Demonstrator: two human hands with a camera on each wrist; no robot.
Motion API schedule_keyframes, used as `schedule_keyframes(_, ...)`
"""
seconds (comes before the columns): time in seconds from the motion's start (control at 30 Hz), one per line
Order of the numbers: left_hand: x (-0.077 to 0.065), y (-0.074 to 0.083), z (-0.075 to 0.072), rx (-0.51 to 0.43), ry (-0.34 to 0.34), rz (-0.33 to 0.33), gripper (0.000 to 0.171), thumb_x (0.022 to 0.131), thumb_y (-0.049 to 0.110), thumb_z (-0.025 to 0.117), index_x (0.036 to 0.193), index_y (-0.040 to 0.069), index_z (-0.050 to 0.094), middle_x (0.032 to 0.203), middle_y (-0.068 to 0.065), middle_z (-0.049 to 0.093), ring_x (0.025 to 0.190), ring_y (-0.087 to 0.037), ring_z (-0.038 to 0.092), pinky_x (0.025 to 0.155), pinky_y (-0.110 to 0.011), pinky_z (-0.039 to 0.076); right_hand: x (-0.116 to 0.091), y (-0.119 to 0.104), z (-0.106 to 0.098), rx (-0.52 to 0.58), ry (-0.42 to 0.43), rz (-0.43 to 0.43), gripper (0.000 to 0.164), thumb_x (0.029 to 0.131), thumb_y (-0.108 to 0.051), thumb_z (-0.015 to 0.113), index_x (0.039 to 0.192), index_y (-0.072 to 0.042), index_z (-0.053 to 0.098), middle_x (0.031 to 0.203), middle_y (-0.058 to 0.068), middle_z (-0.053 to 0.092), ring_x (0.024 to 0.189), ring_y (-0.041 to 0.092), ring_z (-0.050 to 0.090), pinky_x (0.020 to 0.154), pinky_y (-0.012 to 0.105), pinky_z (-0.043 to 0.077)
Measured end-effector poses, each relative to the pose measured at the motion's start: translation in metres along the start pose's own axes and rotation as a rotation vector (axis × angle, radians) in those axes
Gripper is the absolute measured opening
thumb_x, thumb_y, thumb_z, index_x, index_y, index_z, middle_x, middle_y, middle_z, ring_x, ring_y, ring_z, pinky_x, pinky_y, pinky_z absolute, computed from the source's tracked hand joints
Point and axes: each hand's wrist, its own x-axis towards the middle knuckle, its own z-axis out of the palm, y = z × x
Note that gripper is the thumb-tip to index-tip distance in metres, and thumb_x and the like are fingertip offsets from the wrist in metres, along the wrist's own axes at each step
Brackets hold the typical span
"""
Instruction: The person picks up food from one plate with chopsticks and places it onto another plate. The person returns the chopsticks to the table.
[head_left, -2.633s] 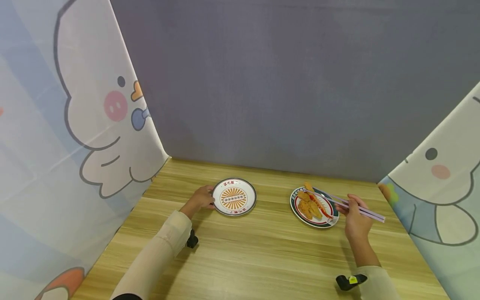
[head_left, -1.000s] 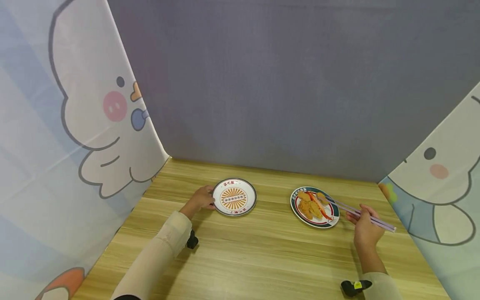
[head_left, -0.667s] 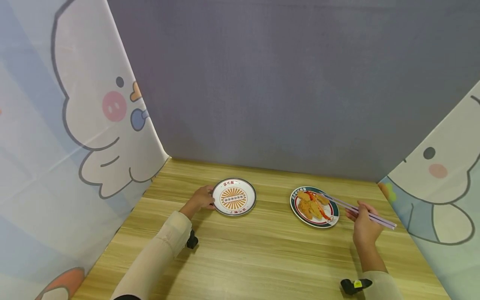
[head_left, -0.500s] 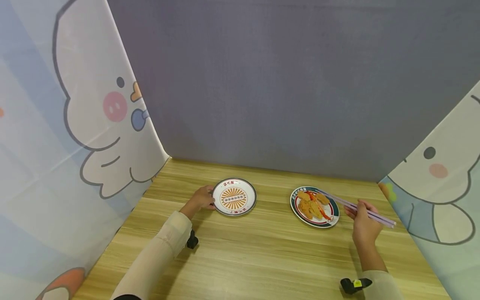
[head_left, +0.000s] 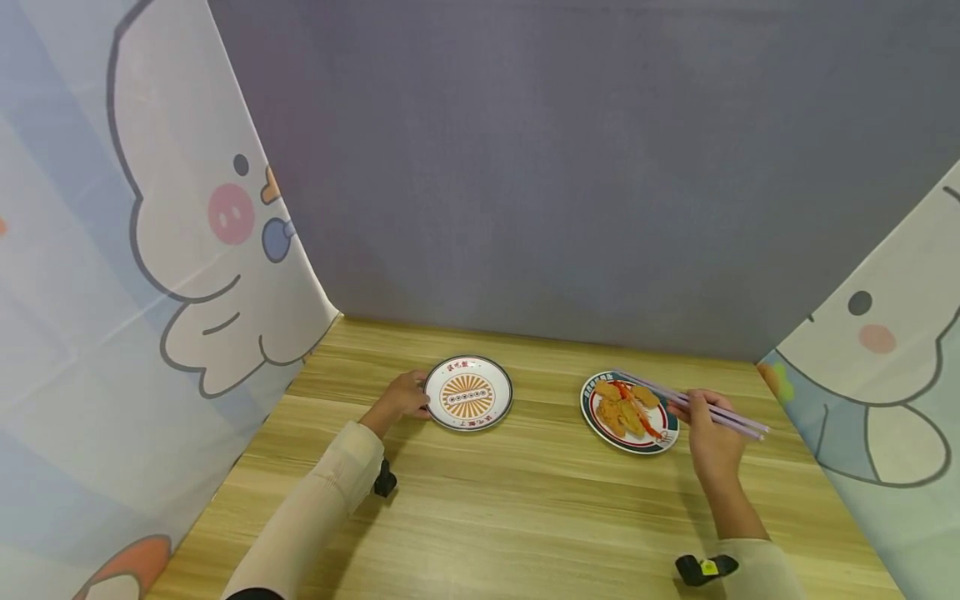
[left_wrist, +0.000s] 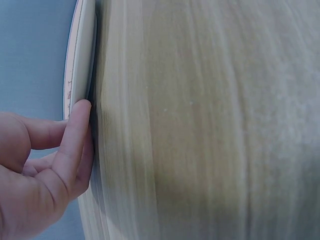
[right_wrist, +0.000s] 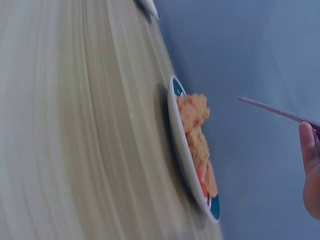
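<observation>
My left hand (head_left: 406, 395) pinches the left rim of a white plate (head_left: 497, 383) with an orange sunburst print; in the left wrist view, the plate (left_wrist: 82, 55) has fingers under its edge. In my right hand (head_left: 714, 440) is a pair of lilac chopsticks (head_left: 738, 423), their tips over the far side of a green-rimmed plate (head_left: 597, 432). On that plate lie several golden fried pieces (head_left: 611, 414) and a red strip of food (head_left: 651, 429). The right wrist view has a chopstick (right_wrist: 272, 108) raised clear of the food, nothing at its tip.
Both plates stand on a wood-grain table (head_left: 517, 517), with bare tabletop between them. A grey backdrop (head_left: 525, 167) rises behind. Cartoon-printed cloth panels (head_left: 67, 275) close off the left and right sides.
Earlier the chopsticks held a fried piece over the plate; it now lies at the plate's right side, let go. The right hand has since moved up and left. The left hand stays put.
</observation>
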Motion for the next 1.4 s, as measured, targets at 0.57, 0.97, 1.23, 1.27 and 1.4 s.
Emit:
schedule_keyframes(0.57,0.001,-0.001,0.001,0.008,0.003,0.007,0.066,0.093,-0.010,0.057,0.155,-0.001,0.036,0.136,-0.032,0.053,0.081,-0.025,0.069,0.068,-0.028,0.068,-0.033,0.010,0.028,-0.426,-0.329,-0.117,0.016,0.099,-0.001,0.062,0.099,0.015,0.066,0.080,-0.009,0.073,0.071,0.000,0.072,0.064,0.013,0.063)
schedule_keyframes(0.97,-0.001,0.000,0.001,0.007,-0.005,0.022,0.063,0.093,-0.009,0.056,0.154,-0.001,0.038,0.134,-0.032,0.056,0.083,-0.025,0.070,0.069,-0.029,0.068,-0.053,0.015,0.049,-0.515,-0.670,-0.835,0.008,0.091,-0.007,0.075,0.087,0.000,0.072,0.080,0.007,0.071,0.076,0.003,0.061,0.067,0.006,0.052)
schedule_keyframes(1.23,0.001,-0.001,0.001,0.005,-0.002,0.022,0.063,0.093,-0.010,0.056,0.153,-0.001,0.039,0.129,-0.030,0.058,0.084,-0.025,0.069,0.070,-0.028,0.068,-0.063,0.019,0.059,-0.635,-0.760,-1.085,0.030,0.105,-0.028,0.056,0.090,-0.007,0.071,0.086,0.002,0.070,0.074,0.015,0.066,0.067,0.019,0.060)
schedule_keyframes(1.27,0.001,-0.001,0.001,0.003,-0.002,0.020,0.063,0.093,-0.009,0.056,0.153,-0.001,0.039,0.129,-0.030,0.058,0.084,-0.025,0.069,0.070,-0.028,0.068,-0.065,0.020,0.059,-0.669,-0.770,-1.106,0.031,0.106,-0.029,0.054,0.090,-0.008,0.071,0.087,0.001,0.069,0.074,0.015,0.066,0.065,0.022,0.060)
schedule_keyframes(1.4,0.002,-0.003,0.001,0.002,0.001,0.017,0.064,0.093,-0.009,0.056,0.154,0.000,0.038,0.130,-0.030,0.057,0.083,-0.024,0.069,0.070,-0.028,0.068,-0.072,0.021,0.063,-0.766,-0.827,-1.160,0.030,0.107,-0.028,0.051,0.091,-0.009,0.069,0.089,-0.002,0.067,0.076,0.012,0.066,0.061,0.029,0.059)
